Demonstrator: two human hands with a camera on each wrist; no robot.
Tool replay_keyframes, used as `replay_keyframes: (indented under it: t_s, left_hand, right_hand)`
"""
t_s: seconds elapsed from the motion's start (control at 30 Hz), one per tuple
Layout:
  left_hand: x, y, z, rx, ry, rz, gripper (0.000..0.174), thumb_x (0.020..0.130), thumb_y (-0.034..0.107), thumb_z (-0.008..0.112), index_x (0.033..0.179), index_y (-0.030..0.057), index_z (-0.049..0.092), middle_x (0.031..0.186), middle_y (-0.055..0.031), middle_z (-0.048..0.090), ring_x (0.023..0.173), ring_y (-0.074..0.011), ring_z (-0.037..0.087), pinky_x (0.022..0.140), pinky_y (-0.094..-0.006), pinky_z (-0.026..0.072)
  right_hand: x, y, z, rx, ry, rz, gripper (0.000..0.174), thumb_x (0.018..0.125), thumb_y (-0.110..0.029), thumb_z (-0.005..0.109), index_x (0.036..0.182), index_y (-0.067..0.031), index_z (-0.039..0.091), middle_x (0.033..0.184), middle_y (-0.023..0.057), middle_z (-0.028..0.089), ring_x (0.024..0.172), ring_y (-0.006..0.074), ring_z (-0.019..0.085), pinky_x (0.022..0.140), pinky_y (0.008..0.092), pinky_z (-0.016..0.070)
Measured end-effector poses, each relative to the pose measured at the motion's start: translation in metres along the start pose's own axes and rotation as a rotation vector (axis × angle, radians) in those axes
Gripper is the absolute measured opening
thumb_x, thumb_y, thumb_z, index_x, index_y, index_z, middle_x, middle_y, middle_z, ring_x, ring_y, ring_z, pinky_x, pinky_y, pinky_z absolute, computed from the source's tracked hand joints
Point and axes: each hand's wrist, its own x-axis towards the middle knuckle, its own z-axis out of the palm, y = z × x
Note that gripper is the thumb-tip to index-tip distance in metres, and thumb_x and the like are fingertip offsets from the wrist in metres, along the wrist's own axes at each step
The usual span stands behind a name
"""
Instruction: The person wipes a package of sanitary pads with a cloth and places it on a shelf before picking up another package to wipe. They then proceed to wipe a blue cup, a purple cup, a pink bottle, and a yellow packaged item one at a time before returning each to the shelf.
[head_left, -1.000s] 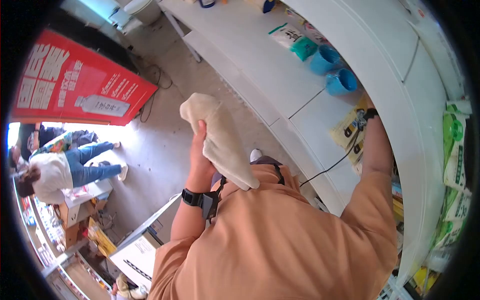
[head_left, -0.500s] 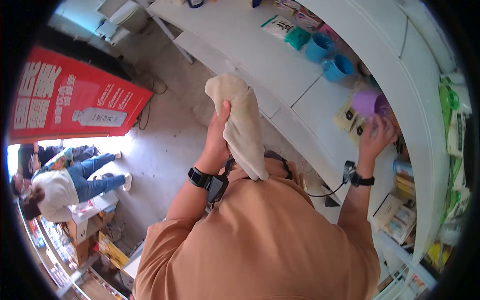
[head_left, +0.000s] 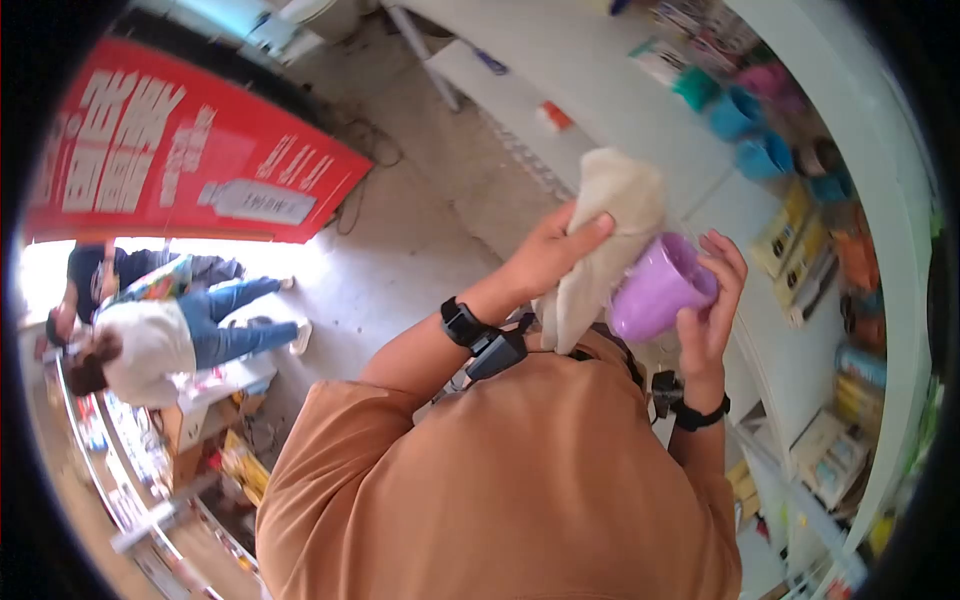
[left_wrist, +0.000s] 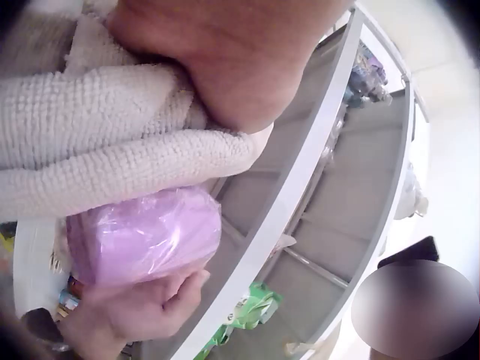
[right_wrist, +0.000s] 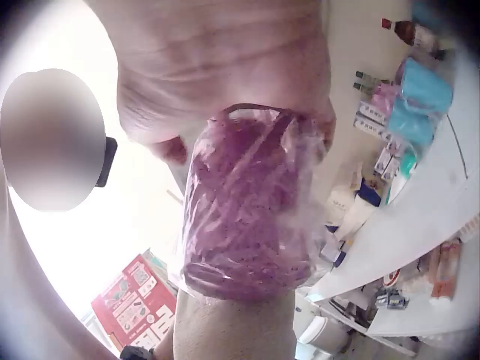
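A folded cream towel (head_left: 620, 190) is in my left hand (head_left: 550, 255), the thumb laid across its front. Its ribbed weave shows close up in the left wrist view. My right hand (head_left: 718, 300) holds a purple cup (head_left: 655, 295) by the rim end, fingers and thumb spread around it. Clear crinkled plastic wraps the cup (right_wrist: 247, 210), as the right wrist view shows. The cup is right beside the towel, its closed end toward my body. In the left wrist view the towel's rolled edge overlaps the top of the cup (left_wrist: 150, 232).
White shelving runs along my right, with blue cups (head_left: 765, 155), a green-and-white packet (head_left: 690, 88) and yellow carded goods (head_left: 785, 235) on it. A red sign (head_left: 200, 150) stands at the left. Beyond it a person in jeans (head_left: 160, 345) bends near boxes.
My right hand has come away from the shelf with the purple cup and brought it beside the towel. My left hand, still holding the towel, has moved right toward the cup.
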Motion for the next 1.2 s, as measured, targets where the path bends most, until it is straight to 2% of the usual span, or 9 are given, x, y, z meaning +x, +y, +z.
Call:
replay_keyframes:
  t_s: [0.13, 0.4, 0.5, 0.57, 0.7, 0.83, 1.0, 1.13, 1.2]
  left_hand:
    - [-0.016, 0.011, -0.021, 0.046, -0.001, 0.085, 0.047, 0.100, 0.030, 0.054, 0.137, 0.0019, 0.045, 0.126, -0.0052, 0.057, 0.112, -0.0130, 0.053, 0.096, -0.0309, 0.0447]
    - [-0.034, 0.018, -0.039, 0.021, 0.066, 0.101, 0.048, 0.100, 0.030, 0.052, 0.137, 0.0015, 0.044, 0.128, -0.0066, 0.056, 0.116, -0.0153, 0.052, 0.098, -0.0323, 0.0433]
    - [-0.036, 0.016, -0.038, -0.090, 0.032, 0.102, 0.049, 0.100, 0.031, 0.052, 0.138, 0.0015, 0.043, 0.127, -0.0070, 0.056, 0.118, -0.0158, 0.052, 0.100, -0.0328, 0.0429]
    - [-0.038, 0.014, -0.034, -0.033, 0.012, 0.058, 0.050, 0.100, 0.031, 0.052, 0.138, 0.0015, 0.042, 0.127, -0.0074, 0.056, 0.117, -0.0164, 0.053, 0.100, -0.0327, 0.0433]
    - [-0.039, 0.014, -0.024, -0.027, 0.012, 0.160, 0.050, 0.099, 0.032, 0.053, 0.138, 0.0014, 0.043, 0.128, -0.0078, 0.056, 0.116, -0.0164, 0.053, 0.098, -0.0327, 0.0443]
    - [-0.035, 0.031, -0.025, -0.062, 0.105, 0.253, 0.049, 0.099, 0.030, 0.054, 0.138, 0.0013, 0.043, 0.128, -0.0075, 0.055, 0.117, -0.0158, 0.051, 0.098, -0.0330, 0.0437]
    - [-0.035, 0.031, -0.012, -0.013, 0.072, 0.331, 0.045, 0.100, 0.024, 0.053, 0.137, 0.0001, 0.044, 0.127, -0.0052, 0.055, 0.114, -0.0130, 0.050, 0.098, -0.0304, 0.0420]
    - [-0.038, 0.019, -0.007, -0.055, 0.033, 0.218, 0.046, 0.100, 0.025, 0.053, 0.137, 0.0001, 0.044, 0.126, -0.0068, 0.056, 0.115, -0.0140, 0.051, 0.098, -0.0316, 0.0428]
    - [-0.039, 0.021, -0.004, -0.152, 0.087, 0.224, 0.047, 0.099, 0.027, 0.054, 0.137, 0.0003, 0.044, 0.127, -0.0090, 0.056, 0.115, -0.0154, 0.053, 0.097, -0.0318, 0.0439]
  right_hand:
    - [0.001, -0.007, 0.038, -0.019, -0.029, 0.028, 0.071, 0.069, -0.036, 0.083, 0.124, -0.0079, 0.048, 0.128, 0.0185, 0.040, 0.121, 0.0344, 0.041, 0.101, 0.0461, 0.0374]
    - [0.022, -0.015, 0.048, -0.126, -0.244, -0.183, 0.064, 0.060, -0.024, 0.087, 0.111, -0.0092, 0.051, 0.109, 0.0140, 0.047, 0.099, 0.0292, 0.049, 0.086, 0.0406, 0.0444]
    - [0.030, -0.009, 0.044, -0.064, -0.276, -0.214, 0.061, 0.059, -0.027, 0.089, 0.102, -0.0097, 0.050, 0.105, 0.0121, 0.046, 0.094, 0.0257, 0.049, 0.083, 0.0382, 0.0444]
    - [0.032, -0.001, 0.043, 0.218, -0.157, -0.107, 0.061, 0.058, -0.033, 0.090, 0.095, -0.0100, 0.047, 0.104, 0.0103, 0.044, 0.092, 0.0230, 0.047, 0.083, 0.0356, 0.0437]
    - [0.043, -0.008, 0.040, 0.410, -0.076, -0.007, 0.061, 0.059, -0.037, 0.089, 0.091, -0.0105, 0.045, 0.104, 0.0095, 0.042, 0.091, 0.0212, 0.046, 0.083, 0.0336, 0.0425]
    - [0.038, -0.011, 0.044, 0.257, -0.386, -0.136, 0.063, 0.056, -0.034, 0.090, 0.097, -0.0099, 0.049, 0.107, 0.0122, 0.042, 0.098, 0.0247, 0.044, 0.089, 0.0376, 0.0400]
    - [0.040, -0.011, 0.033, 0.128, -0.226, -0.220, 0.064, 0.056, -0.036, 0.089, 0.098, -0.0092, 0.050, 0.109, 0.0134, 0.043, 0.101, 0.0255, 0.044, 0.090, 0.0372, 0.0398]
    - [0.047, -0.012, 0.019, 0.250, -0.043, -0.093, 0.065, 0.057, -0.037, 0.088, 0.101, -0.0079, 0.050, 0.112, 0.0139, 0.042, 0.104, 0.0250, 0.045, 0.092, 0.0361, 0.0390]
    - [0.041, -0.018, 0.023, 0.253, -0.097, -0.093, 0.066, 0.057, -0.037, 0.088, 0.103, -0.0079, 0.051, 0.113, 0.0142, 0.042, 0.104, 0.0251, 0.045, 0.092, 0.0362, 0.0388]
